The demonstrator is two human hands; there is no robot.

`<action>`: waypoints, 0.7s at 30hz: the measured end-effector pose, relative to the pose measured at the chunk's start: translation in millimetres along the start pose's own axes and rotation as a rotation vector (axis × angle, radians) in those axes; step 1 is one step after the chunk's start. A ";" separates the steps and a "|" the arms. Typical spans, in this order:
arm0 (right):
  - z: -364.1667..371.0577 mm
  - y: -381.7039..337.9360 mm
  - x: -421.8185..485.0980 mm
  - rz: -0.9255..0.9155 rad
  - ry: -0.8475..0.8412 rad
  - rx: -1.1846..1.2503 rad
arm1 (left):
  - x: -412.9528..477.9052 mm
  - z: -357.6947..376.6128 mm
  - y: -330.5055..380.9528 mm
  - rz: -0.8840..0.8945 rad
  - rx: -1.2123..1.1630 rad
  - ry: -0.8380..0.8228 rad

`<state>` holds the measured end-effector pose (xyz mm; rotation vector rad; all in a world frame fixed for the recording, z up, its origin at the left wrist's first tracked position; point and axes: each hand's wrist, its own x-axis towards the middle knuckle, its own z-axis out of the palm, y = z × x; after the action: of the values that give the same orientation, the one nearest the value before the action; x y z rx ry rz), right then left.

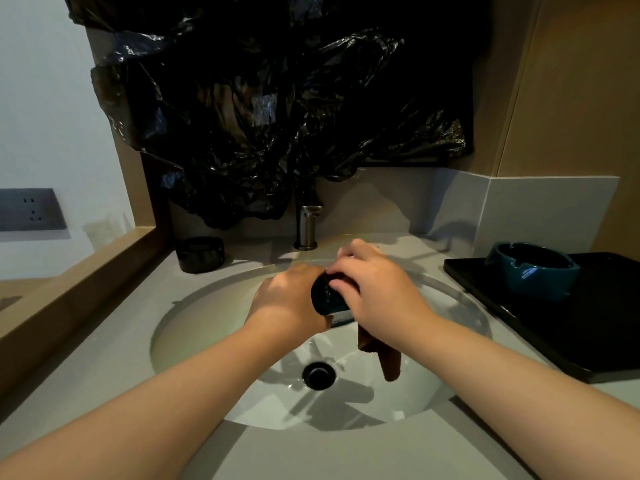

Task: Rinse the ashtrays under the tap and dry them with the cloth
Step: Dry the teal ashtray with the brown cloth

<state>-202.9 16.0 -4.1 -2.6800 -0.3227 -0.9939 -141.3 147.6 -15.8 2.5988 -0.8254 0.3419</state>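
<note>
Over the white sink basin, my left hand grips a dark round ashtray from its left side. My right hand presses a brown cloth against the ashtray, fingers curled over its rim; the cloth's tail hangs down below my wrist. Most of the ashtray is hidden between the two hands. The metal tap stands just behind the hands, with no water visible. A teal ashtray rests on a black tray at the right. A black ashtray sits on the counter at the back left.
The black drain lies at the basin's bottom, with wet streaks around it. Crumpled black plastic sheeting covers the wall above the tap. A wall socket is at the far left, beyond a wooden ledge.
</note>
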 end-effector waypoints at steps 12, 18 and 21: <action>-5.4 12.4 -5.1 -0.037 -0.002 0.088 | -1.1 -4.7 -2.9 -0.168 -0.265 0.027; -7.6 31.5 -0.4 0.413 0.155 0.337 | -0.8 -3.6 -3.4 -0.193 -0.424 0.060; -9.4 13.7 -2.3 0.247 0.142 0.340 | -2.2 -3.7 -3.1 -0.133 -0.335 0.084</action>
<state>-206.2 -0.2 -1.1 -2.2651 -0.1149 -0.9510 -141.7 152.7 -14.2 2.2950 -0.6173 0.2486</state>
